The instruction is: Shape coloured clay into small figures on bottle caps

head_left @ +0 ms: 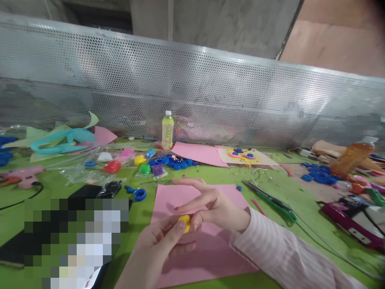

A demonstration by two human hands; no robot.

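My left hand (162, 241) pinches a small lump of yellow modelling clay (184, 223) between thumb and fingers. From the other side, my right hand (210, 206) presses the lump with its thumb, while its upper fingers stretch out to the left. Fingers partly cover the clay, so its full shape is hidden. Both hands are above a pink sheet of paper (225, 257) lying on the green table. A blue ring-shaped piece (140, 195) lies just left of the sheet, and a tiny blue bit (239, 188) rests by its far right corner.
Bagged clay lumps, including a red one (112, 166), lie behind the sheet with several blue caps (177, 163). A drink bottle (167, 130) stands farther back. Scissors (270, 200) with green handles and a white cable are at right. A glue gun (25, 176) lies left.
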